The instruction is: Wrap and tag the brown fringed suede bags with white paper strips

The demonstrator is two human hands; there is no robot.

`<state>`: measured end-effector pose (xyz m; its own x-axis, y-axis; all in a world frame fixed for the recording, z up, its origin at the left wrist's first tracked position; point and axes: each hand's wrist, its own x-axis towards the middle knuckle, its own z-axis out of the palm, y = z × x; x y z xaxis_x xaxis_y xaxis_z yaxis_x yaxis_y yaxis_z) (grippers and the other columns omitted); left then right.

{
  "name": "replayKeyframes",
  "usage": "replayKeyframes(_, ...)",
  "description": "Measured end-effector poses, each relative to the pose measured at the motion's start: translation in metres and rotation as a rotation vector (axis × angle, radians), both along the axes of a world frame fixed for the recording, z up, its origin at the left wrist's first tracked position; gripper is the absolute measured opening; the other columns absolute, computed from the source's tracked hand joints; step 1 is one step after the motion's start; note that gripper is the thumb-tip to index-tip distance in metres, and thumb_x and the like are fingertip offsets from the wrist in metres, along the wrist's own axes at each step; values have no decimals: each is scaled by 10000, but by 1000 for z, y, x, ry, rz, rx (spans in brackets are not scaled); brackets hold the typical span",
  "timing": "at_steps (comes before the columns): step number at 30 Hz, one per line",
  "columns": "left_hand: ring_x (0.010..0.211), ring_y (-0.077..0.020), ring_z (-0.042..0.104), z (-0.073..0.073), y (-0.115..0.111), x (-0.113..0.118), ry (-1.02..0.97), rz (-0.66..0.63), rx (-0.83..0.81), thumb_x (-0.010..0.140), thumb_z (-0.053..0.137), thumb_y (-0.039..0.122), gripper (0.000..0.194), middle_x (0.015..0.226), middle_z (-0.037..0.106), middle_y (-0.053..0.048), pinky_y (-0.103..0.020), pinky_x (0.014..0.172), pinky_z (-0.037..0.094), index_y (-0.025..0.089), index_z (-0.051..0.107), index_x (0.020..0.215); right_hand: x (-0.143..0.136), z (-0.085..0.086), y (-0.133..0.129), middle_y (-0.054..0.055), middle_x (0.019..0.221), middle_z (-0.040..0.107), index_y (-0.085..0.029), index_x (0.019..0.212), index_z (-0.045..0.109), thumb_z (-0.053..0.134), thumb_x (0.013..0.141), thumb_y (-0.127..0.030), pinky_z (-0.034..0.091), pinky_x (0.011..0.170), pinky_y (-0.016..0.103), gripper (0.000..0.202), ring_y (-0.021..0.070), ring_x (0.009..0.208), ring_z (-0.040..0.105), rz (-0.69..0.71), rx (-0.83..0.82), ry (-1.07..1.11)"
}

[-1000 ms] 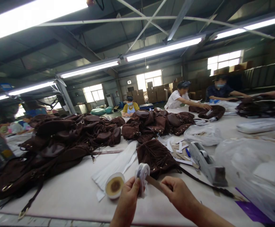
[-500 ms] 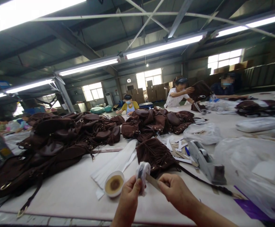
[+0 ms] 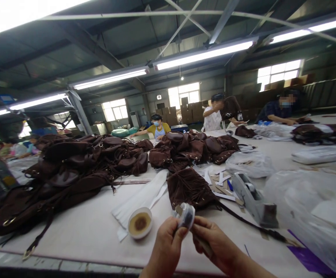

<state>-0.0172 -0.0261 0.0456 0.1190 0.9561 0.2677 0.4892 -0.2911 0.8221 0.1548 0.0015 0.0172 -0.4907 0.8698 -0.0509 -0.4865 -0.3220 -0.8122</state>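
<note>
Close to the table's front, my left hand (image 3: 168,241) has its fingers closed around a small roll wrapped in clear plastic (image 3: 187,216). My right hand (image 3: 214,241) touches the roll's right side and grips a flat grey-brown strip (image 3: 204,246), part of which crosses behind or through the roll. Just beyond both hands lies a fringed dark brown bag (image 3: 189,187) with a long strap running right. A round white bowl with a brown stain inside (image 3: 140,222) sits left of my left hand, on white sheets (image 3: 139,195).
Piles of brown bags (image 3: 78,166) cover the left and middle of the table (image 3: 83,239). At right stand a grey tape dispenser (image 3: 254,200) and plastic bags (image 3: 306,208). Beyond, a person in white (image 3: 212,116) holds a brown bag; others sit nearby.
Both hands have shifted slightly right, the right one closer to the roll and lower. The roll is turned, and the strip now points down. The person in white has raised the bag upright.
</note>
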Motion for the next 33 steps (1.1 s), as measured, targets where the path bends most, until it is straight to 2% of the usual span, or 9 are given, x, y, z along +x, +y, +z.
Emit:
replayKeyframes(5, 806, -189, 554, -5, 0, 8, 77, -18, 65, 941, 518, 288, 205, 843, 630, -58, -285, 736, 394, 179, 629, 806, -6, 7, -12, 20, 851, 684, -189, 1036, 737, 857, 681, -345, 424, 608, 208, 406, 87, 631, 514, -60, -141, 131)
replayKeyframes(9, 795, -184, 556, -15, 2, 16, 74, -14, 35, 933, 523, 283, 205, 839, 644, -64, -280, 716, 385, 171, 623, 793, -13, 10, -15, -1, 750, 676, -170, 879, 757, 899, 620, -294, 389, 554, 189, 321, 82, 591, 475, -222, -161, 47)
replayKeyframes(12, 728, -161, 526, -20, 3, 21, 36, -7, -75, 933, 532, 333, 264, 768, 637, -41, -264, 650, 353, 166, 598, 739, -15, 9, -18, 17, 745, 685, -163, 857, 758, 893, 601, -305, 460, 660, 228, 322, 130, 675, 550, -257, -168, 47)
replayKeyframes(14, 693, -145, 499, -21, 3, 24, -4, -11, -158, 925, 538, 361, 300, 718, 617, -22, -255, 614, 332, 163, 585, 705, -13, 5, -19, 24, 766, 694, -161, 886, 751, 886, 599, -333, 471, 695, 248, 361, 149, 712, 577, -255, -193, 15)
replayKeyframes(21, 614, -112, 398, -22, 3, 21, -86, 12, -247, 858, 563, 379, 316, 612, 473, 29, -249, 554, 272, 164, 535, 629, 0, -5, -12, -39, 605, 562, -155, 796, 667, 867, 626, -482, 367, 527, 211, 420, 82, 532, 469, -170, -275, -168)
replayKeyframes(24, 580, -103, 362, -30, 7, 10, -134, 9, -286, 846, 562, 413, 333, 591, 428, 41, -252, 530, 244, 172, 521, 620, 14, 1, -17, 17, 785, 629, -157, 920, 675, 772, 749, -565, 452, 598, 244, 453, 119, 647, 584, -51, -209, -176)
replayKeyframes(27, 560, -100, 355, -35, 11, 1, -174, 24, -337, 835, 581, 482, 365, 577, 418, 49, -251, 517, 227, 175, 530, 644, 29, 4, -25, 61, 1031, 646, -219, 1184, 632, 795, 749, -436, 513, 694, 299, 513, 185, 849, 645, 63, -17, -221)
replayKeyframes(29, 554, -98, 354, -34, 13, -2, -183, 17, -353, 828, 592, 510, 388, 566, 419, 52, -249, 516, 225, 181, 516, 639, 36, 3, -28, 69, 1086, 649, -254, 1277, 592, 801, 706, -240, 523, 759, 325, 608, 203, 907, 643, 66, 276, -371)
replayKeyframes(33, 570, -99, 355, -25, 14, 3, -108, -31, -339, 829, 593, 497, 393, 570, 411, 52, -249, 520, 221, 182, 496, 615, 43, 7, -15, 72, 995, 669, -227, 1040, 707, 602, 822, -78, 497, 800, 318, 284, 187, 894, 626, -112, 986, -680)
